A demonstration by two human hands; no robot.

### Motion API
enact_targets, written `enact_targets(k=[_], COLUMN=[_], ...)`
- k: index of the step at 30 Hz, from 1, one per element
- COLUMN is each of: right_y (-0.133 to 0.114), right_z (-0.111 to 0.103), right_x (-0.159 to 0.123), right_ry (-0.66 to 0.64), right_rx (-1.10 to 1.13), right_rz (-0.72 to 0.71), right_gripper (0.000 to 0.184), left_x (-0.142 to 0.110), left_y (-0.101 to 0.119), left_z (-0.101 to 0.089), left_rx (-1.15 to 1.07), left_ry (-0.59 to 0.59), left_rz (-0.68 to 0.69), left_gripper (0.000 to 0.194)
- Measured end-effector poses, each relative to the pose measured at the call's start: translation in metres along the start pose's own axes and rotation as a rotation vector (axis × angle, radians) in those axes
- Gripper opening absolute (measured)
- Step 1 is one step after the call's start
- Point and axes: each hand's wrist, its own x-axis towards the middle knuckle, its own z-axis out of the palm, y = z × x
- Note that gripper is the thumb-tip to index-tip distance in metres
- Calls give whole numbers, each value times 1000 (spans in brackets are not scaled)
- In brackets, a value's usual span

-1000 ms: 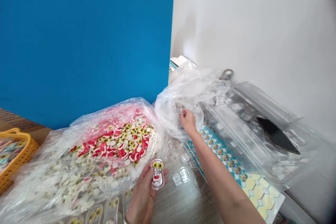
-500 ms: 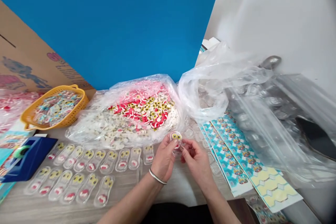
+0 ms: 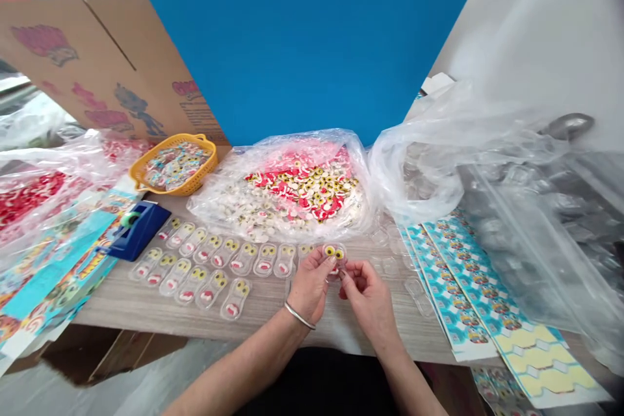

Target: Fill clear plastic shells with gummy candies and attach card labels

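Observation:
Both my hands are together at the table's middle. My left hand [image 3: 312, 285] grips a transparent plastic blister [image 3: 334, 255] holding a candy with yellow eyes and a red mouth. My right hand [image 3: 368, 302] pinches near the blister's lower edge, though its fingertips are partly hidden. Just left of them lie several filled blisters [image 3: 209, 266] in rows on the wooden tabletop [image 3: 131, 302]. Behind my hands sits a plastic bag of eyeball and red-and-white candies [image 3: 302, 188].
To the right are a plastic bag of empty blisters [image 3: 414, 175], printed blue card sheets [image 3: 458, 286] and stacked transparent trays [image 3: 536, 227]. To the left are a yellow basket of packaged candies [image 3: 173, 166], a blue tape dispenser [image 3: 139, 231] and a cardboard box [image 3: 112, 71].
My right hand has left the bag on the right and joined my left hand at the blister. The view has swung and pulled back, showing more of the table, the basket and the box.

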Motion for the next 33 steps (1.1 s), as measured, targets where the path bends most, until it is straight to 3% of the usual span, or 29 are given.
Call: enact_targets(k=[6,10,13,15,17,20,23,29,33], right_y=[7,24,35,39,41,41,37,5,-11], right_z=[22,42,65,83,101,120,129,122,71], right_x=[-6,-22,-32,-34,-32,-27,-26,-37,-32], right_ry=[-143,-333,-449,-469,-467,-457,-441,-490,-360], right_rx=[-3,95,123,96,23,-169,-406,-945,-976], right_rz=[62,232,335,389,395,273,71,-186,-258], right_gripper=[25,24,18,14,13,18,28,18,18], left_x=[-14,-34,-51,-63,-76,-92,-98,-90,-82], left_y=[11,4,0,2,8,17,21,23,28], left_z=[-37,-81,-117,-137,-150,-158,-163,-182,-186], left_rx=[123,286,532,820,1180,1628,1855,2026,2019], left_ry=[45,102,168,281,371,310,234,153,119], left_rz=[53,51,77,217,446,700,790,979,1071], left_gripper=[27,30,34,44,45,26,20,19,20])
